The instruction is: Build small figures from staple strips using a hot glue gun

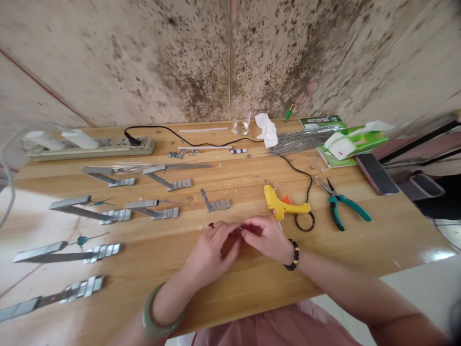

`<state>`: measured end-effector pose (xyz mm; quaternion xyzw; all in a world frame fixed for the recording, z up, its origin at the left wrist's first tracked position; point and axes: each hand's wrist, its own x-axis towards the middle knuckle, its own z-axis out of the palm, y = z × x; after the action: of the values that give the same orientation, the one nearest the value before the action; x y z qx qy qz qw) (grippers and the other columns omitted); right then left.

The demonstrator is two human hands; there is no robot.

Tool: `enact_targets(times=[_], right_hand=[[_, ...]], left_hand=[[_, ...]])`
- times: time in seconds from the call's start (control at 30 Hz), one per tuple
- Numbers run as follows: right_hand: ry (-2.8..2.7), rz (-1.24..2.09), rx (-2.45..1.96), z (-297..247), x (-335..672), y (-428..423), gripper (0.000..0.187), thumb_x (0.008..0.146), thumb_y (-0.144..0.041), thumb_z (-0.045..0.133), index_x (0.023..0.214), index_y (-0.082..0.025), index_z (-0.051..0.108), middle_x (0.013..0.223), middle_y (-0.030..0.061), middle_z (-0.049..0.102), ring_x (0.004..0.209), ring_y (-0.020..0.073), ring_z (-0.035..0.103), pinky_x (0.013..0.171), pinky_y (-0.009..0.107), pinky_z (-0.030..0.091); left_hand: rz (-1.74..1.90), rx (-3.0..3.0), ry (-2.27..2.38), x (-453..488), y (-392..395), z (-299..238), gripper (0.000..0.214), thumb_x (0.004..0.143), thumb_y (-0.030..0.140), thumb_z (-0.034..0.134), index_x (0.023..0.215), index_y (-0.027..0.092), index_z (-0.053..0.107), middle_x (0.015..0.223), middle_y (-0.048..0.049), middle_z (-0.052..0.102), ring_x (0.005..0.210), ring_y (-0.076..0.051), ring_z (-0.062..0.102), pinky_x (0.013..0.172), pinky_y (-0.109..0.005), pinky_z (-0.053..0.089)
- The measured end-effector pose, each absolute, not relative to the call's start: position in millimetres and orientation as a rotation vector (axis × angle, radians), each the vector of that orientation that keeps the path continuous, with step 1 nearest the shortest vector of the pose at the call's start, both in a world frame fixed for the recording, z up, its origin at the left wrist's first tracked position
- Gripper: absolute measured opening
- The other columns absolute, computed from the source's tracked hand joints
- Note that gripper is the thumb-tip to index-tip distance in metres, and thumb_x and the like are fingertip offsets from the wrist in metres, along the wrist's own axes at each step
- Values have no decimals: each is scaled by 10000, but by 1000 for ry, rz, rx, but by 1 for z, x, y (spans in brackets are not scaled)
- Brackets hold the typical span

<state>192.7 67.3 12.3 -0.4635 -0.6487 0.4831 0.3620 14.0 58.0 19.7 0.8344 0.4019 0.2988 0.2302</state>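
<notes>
My left hand (211, 252) and my right hand (264, 236) meet fingertip to fingertip over the wooden table (230, 288), near its front edge. Both pinch a tiny dark piece (239, 232) between them; it is too small to name. A green bangle sits on my left wrist and a dark bead bracelet on my right. The yellow glue gun (283, 205) lies just beyond my right hand.
Several grey folded metal strips (158, 211) lie spread over the left half. Teal-handled pliers (342, 206), a phone (376, 173), a tissue pack (355, 139), a bundle of wires (302, 139), a glass (241, 117) and a power strip (90, 146) stand further back.
</notes>
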Motion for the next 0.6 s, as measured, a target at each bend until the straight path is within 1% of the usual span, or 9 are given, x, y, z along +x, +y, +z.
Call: enact_targets(times=[0.1, 0.2, 0.3, 0.4, 0.5, 0.6], right_hand=[[-1363, 1649, -1100, 11, 194, 72, 142, 786, -272, 567, 787, -165, 660, 703, 10, 681, 614, 124, 642, 591, 250, 519], [-1168, 1867, -1060, 10, 196, 75, 172, 741, -323, 643, 770, -155, 658, 631, -13, 656, 521, 96, 608, 532, 227, 501], [-1047, 1990, -1020, 7, 197, 76, 193, 709, -336, 678, 750, -149, 655, 580, -21, 647, 489, 92, 600, 502, 214, 493], [-1005, 2071, -985, 4, 198, 75, 205, 705, -340, 680, 738, -139, 651, 564, -15, 649, 486, 94, 605, 495, 207, 491], [-1029, 2109, -957, 4, 198, 74, 216, 709, -343, 685, 751, -133, 654, 571, -10, 651, 496, 94, 606, 503, 207, 490], [-1058, 2105, -936, 5, 199, 74, 246, 714, -366, 690, 781, -132, 656, 589, -8, 650, 505, 91, 599, 513, 210, 490]], left_hand=[[850, 2304, 1109, 13, 59, 17, 317, 861, 182, 515, 1178, 189, 515, 860, -50, 649, 772, -154, 625, 699, -275, 502], [877, 2292, 1106, 12, 61, 14, 299, 873, 205, 529, 1171, 202, 532, 863, -44, 658, 775, -151, 629, 703, -275, 507], [897, 2268, 1084, 11, 62, 15, 266, 881, 222, 538, 1146, 204, 551, 836, -35, 658, 758, -145, 625, 689, -269, 506], [905, 2227, 1073, 11, 63, 19, 220, 882, 229, 546, 1097, 201, 581, 812, -33, 658, 745, -142, 622, 678, -263, 501], [924, 2199, 1063, 11, 63, 20, 201, 875, 239, 556, 1065, 201, 606, 793, -34, 665, 731, -144, 623, 671, -269, 499], [977, 2183, 1001, 10, 64, 20, 211, 870, 215, 563, 1074, 201, 617, 812, -45, 685, 739, -146, 627, 676, -274, 500]])
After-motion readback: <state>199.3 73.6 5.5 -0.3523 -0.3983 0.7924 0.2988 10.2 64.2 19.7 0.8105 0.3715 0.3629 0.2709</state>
